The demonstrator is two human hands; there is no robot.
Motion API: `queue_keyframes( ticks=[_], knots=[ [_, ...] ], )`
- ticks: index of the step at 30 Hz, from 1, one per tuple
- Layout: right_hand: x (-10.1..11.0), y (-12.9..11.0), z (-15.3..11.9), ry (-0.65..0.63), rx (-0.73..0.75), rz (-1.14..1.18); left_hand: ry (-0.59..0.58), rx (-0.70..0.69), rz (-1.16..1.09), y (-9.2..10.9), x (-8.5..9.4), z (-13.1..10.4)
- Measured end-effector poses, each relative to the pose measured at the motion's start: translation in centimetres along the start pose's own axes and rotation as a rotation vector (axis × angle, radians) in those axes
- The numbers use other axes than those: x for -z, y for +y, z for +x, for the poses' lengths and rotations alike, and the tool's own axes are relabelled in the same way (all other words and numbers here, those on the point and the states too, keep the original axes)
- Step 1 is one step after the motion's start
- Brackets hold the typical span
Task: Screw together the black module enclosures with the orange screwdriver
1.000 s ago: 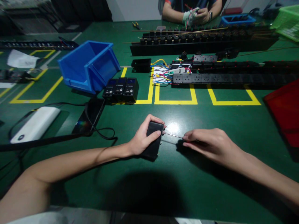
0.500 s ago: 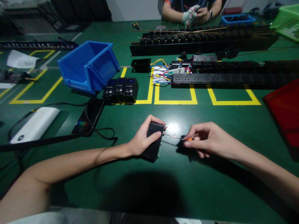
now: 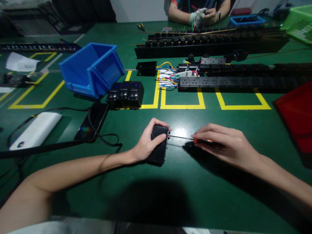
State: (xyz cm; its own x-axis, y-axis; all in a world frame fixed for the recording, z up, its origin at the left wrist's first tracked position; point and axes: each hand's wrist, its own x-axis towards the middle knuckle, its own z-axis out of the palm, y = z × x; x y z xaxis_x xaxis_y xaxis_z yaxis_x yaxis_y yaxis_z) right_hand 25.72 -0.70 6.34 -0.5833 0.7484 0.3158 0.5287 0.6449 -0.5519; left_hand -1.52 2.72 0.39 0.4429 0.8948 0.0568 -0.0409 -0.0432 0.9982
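My left hand [image 3: 149, 143] grips a black rectangular box [image 3: 157, 152] just above the green table, thumb on its top face and fingers around the far end. Small screws or terminals stick out along the box's right edge. My right hand [image 3: 219, 139] is closed on the orange handle of a screwdriver [image 3: 181, 137]; most of the handle is hidden by my fingers. The thin metal shaft points left, and its tip meets the right edge of the box near my left thumb. Whether the tip sits in a screw is too small to tell.
Beyond my hands stand several black modules [image 3: 125, 94] and a blue bin [image 3: 92, 70]. Black socket strips [image 3: 231, 82] with loose coloured wires lie further right. At left are a white power bank [image 3: 36, 130], a phone [image 3: 91, 122] and cables. A red bin [image 3: 297, 113] borders the right; a co-worker [image 3: 200, 14] sits opposite.
My right hand has turned around the screwdriver handle, with its fingers now stretched further along it. The box and my left hand have shifted slightly left and away; the shaft lies flatter.
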Motion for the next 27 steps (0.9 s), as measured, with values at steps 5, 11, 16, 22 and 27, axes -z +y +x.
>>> queue_keyframes(
  ticks=[5, 11, 16, 22, 27],
  knots=[
    [0.1, 1.0, -1.4, 0.011, 0.22, -0.305, -0.005, -0.004, -0.012, 0.0, 0.0, 0.0],
    [-0.5, 0.5, -1.4, 0.033, 0.213, -0.296, -0.011, -0.026, -0.01, 0.0, 0.0, -0.1],
    [-0.8, -0.8, -0.5, 0.089, 0.061, -0.014, -0.01, -0.013, -0.037, 0.1, 0.0, 0.0],
    [-0.4, -1.1, 0.4, 0.03, -0.451, 0.378, -0.036, -0.024, -0.009, 0.0, 0.0, -0.1],
    [-0.4, -0.9, 0.9, -0.049, -0.692, 0.556, -0.045, -0.028, 0.031, 0.1, 0.0, -0.2]
  ],
)
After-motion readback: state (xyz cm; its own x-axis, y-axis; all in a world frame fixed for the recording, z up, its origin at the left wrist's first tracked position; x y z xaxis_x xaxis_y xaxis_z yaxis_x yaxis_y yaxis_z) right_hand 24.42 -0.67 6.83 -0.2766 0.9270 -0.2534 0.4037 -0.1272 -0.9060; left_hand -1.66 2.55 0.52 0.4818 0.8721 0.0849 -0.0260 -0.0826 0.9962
